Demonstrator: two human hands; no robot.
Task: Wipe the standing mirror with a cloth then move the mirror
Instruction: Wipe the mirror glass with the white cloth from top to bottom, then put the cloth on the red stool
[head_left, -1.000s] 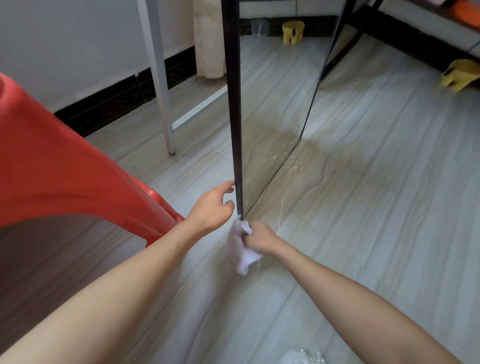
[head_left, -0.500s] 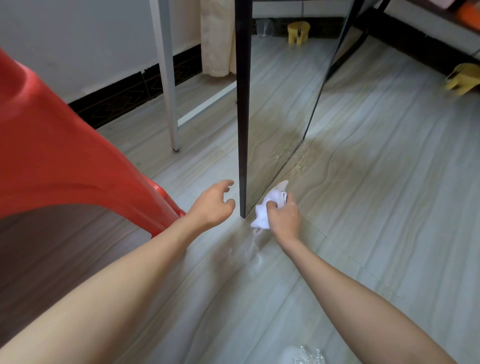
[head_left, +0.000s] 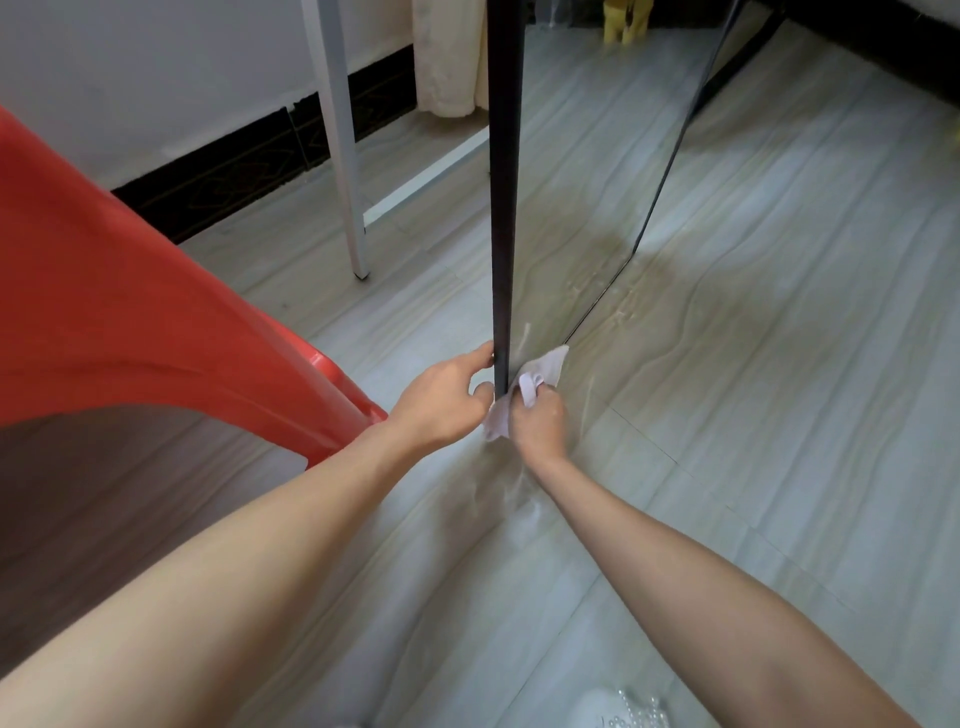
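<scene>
The standing mirror has a thin black frame and stands on the pale wood-grain floor, seen almost edge-on; its glass reflects the floor. My left hand holds the bottom of the near frame edge, thumb and fingers curled round it. My right hand grips a crumpled white cloth and presses it against the lower corner of the glass, right beside the frame. The two hands nearly touch on either side of the black edge.
A red plastic chair fills the left side close to my left arm. A white metal table leg stands behind it near the wall. A yellow stool sits far back. A white shoe shows at the bottom.
My right hand has brought the cloth back left to the mirror's bottom corner. My left hand has closed in and taken hold of the frame edge.
</scene>
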